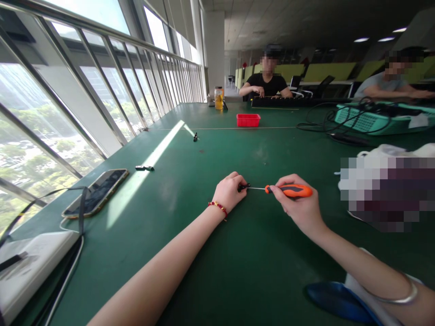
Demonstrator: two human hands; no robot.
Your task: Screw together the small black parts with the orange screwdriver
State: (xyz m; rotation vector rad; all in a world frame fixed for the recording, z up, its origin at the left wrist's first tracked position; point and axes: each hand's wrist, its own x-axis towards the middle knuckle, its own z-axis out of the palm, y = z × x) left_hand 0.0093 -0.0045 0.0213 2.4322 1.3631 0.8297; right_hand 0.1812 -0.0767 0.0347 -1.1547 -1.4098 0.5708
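Orange screwdriver, crosswise (tip leftward), right hand gripping it, left hand pinching black part

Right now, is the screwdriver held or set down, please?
Held: the right hand grips the orange screwdriver, its shaft pointing toward the left hand.

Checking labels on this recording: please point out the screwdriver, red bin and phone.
Screwdriver (295, 190): head view, on the orange handle.
Red bin (248, 122): head view, on the front wall.
Phone (99, 192): head view, on the screen.

The left hand partly hides a black piece (too small to make out clearly).
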